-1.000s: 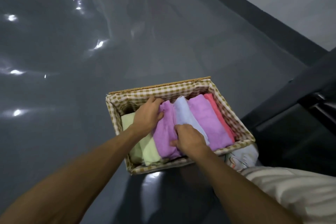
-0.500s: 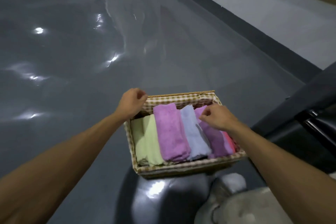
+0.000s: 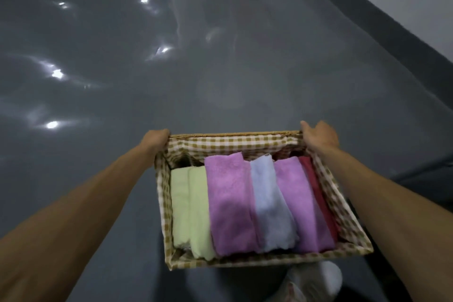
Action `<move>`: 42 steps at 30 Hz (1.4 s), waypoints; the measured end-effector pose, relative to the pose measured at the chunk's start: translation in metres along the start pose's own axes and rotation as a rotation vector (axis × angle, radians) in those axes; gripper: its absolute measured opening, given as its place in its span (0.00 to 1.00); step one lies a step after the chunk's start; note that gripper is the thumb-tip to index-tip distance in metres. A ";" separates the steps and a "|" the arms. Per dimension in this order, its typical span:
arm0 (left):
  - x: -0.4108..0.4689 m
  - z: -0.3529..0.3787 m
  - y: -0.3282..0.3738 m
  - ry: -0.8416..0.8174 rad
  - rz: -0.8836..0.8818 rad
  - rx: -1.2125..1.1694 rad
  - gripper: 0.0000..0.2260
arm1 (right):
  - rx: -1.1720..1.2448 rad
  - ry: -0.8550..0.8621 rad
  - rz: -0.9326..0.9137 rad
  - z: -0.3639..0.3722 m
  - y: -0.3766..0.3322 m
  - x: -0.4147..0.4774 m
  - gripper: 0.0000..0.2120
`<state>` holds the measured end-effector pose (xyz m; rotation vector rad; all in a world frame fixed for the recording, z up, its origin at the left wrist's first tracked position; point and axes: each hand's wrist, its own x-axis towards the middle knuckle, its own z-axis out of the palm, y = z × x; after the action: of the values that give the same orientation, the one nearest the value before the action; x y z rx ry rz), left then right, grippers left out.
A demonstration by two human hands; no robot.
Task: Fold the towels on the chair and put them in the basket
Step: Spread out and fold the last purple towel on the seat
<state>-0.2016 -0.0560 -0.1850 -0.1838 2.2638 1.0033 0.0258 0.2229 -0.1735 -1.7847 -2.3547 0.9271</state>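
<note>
Glossy grey floor, light glare on it. Basket in front of me, gingham lining, both my arms stretched out to it. Left hand curls over the rim's far left corner and right hand wraps the far right corner, so both grip the basket. Towels lie folded inside, side by side: green, purple, blue, purple, red.

One rectangular gingham-lined wicker basket held folded terry towels side by side, left to right, apparently five.
</note>
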 end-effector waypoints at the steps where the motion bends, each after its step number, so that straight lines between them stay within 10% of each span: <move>1: 0.003 0.000 0.001 0.006 -0.004 -0.047 0.10 | 0.027 -0.037 0.039 0.002 0.000 0.002 0.27; 8: 0.007 0.006 0.002 0.078 0.087 -0.092 0.10 | 0.550 -0.059 0.149 0.019 0.006 0.013 0.04; 11: 0.006 0.006 0.010 0.056 0.193 -0.065 0.24 | 0.592 -0.036 0.163 0.019 0.004 0.019 0.23; 17: -0.004 -0.002 0.029 0.009 0.322 -0.142 0.30 | 0.682 -0.041 0.086 0.009 -0.003 0.007 0.05; 22: -0.013 -0.018 0.053 0.042 0.309 -0.238 0.19 | 0.663 -0.179 0.074 -0.021 -0.009 0.008 0.40; 26: -0.032 -0.037 0.090 0.063 0.497 -0.300 0.09 | 0.625 -0.133 -0.017 -0.048 -0.025 -0.004 0.35; 32: -0.078 -0.050 0.108 0.132 0.758 -0.443 0.20 | 0.653 -0.052 -0.212 -0.086 -0.053 -0.025 0.34; 42: -0.133 -0.053 0.086 0.742 1.261 0.629 0.27 | 0.261 0.393 -0.464 -0.118 -0.053 -0.089 0.41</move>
<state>-0.1558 -0.0504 -0.0242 1.5286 3.2553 0.6963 0.0545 0.1857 -0.0230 -1.1269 -2.1336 0.6978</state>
